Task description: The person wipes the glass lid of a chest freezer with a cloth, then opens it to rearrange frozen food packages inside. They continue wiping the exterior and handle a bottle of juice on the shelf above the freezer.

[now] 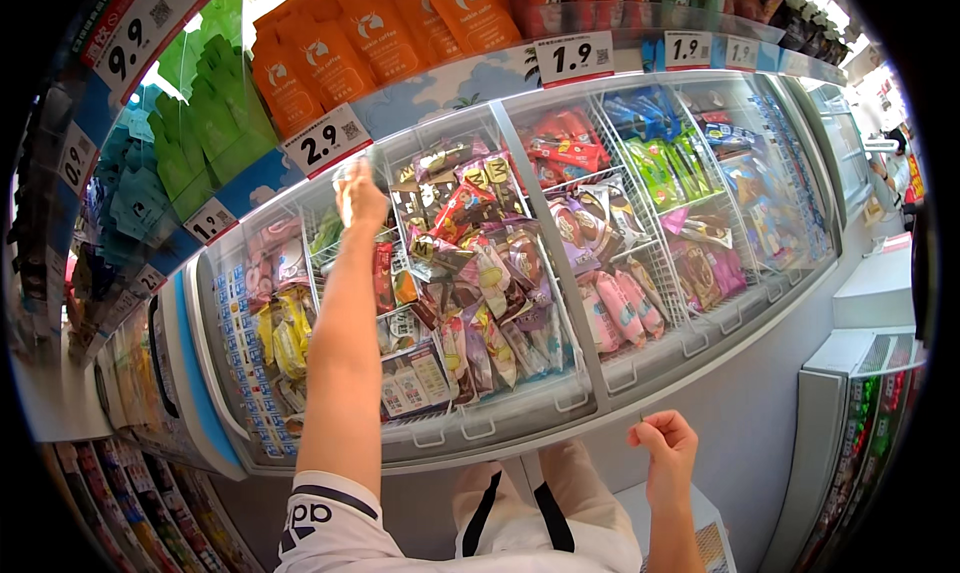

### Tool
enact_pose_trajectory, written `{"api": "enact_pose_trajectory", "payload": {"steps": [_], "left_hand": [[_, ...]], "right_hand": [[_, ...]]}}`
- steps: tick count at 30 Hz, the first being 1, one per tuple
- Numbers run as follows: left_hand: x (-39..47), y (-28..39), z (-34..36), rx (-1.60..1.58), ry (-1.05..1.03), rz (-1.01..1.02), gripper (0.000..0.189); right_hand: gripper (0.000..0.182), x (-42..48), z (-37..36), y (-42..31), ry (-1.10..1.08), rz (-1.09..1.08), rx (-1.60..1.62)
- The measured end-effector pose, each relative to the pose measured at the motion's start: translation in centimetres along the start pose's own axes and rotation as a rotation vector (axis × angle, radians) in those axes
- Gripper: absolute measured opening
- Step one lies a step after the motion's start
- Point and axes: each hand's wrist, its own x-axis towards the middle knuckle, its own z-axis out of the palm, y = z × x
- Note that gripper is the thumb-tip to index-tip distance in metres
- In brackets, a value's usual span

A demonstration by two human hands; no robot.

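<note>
My left hand (pixel 364 201) reaches out over a glass-topped chest freezer (pixel 727 385), close to its back edge and just below a price card (pixel 328 140). It is blurred, and something pale shows about its fingers; whether it holds this cannot be told. Below the forearm, wrapped ice creams (pixel 487 273) lie heaped in white wire baskets (pixel 637 220). Low on the right, my right hand (pixel 667 445) is raised in front of the freezer, fingers curled. A tiny dark sliver (pixel 641 417) shows between its thumb and forefinger, too small to name.
Above the freezer runs a shelf with orange Luckin Coffee pouches (pixel 390 32), green pouches (pixel 225 107) and teal pouches (pixel 139 198). Price cards (pixel 574 58) line its edge. A rack of packaged goods (pixel 862 438) stands at right. A person (pixel 896 164) is farther off.
</note>
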Motion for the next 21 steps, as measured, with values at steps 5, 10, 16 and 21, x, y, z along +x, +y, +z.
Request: {"api": "enact_pose_trajectory", "payload": {"steps": [5,10,16,21], "left_hand": [[4.1,-1.0,1.5,-0.240,-0.027,-0.136,0.040],[5.1,12.0,3.2,-0.368,0.111,0.449,0.035],[-13.1,18.0,-0.3,-0.455,0.024,0.963,0.055],[-18.2,11.5,-2.6,-0.444,-0.094,1.112,0.051]], "right_hand": [[0.004,0.4,-1.4,1.3,0.067,0.043,0.036],[0.004,0.2,-1.7,1.7,0.122,-0.027,0.013],[0.004,0.6,-1.5,2.4,0.143,0.004,0.055],[0.004,1.5,-0.9,2.7,0.072,0.020,0.052]]}}
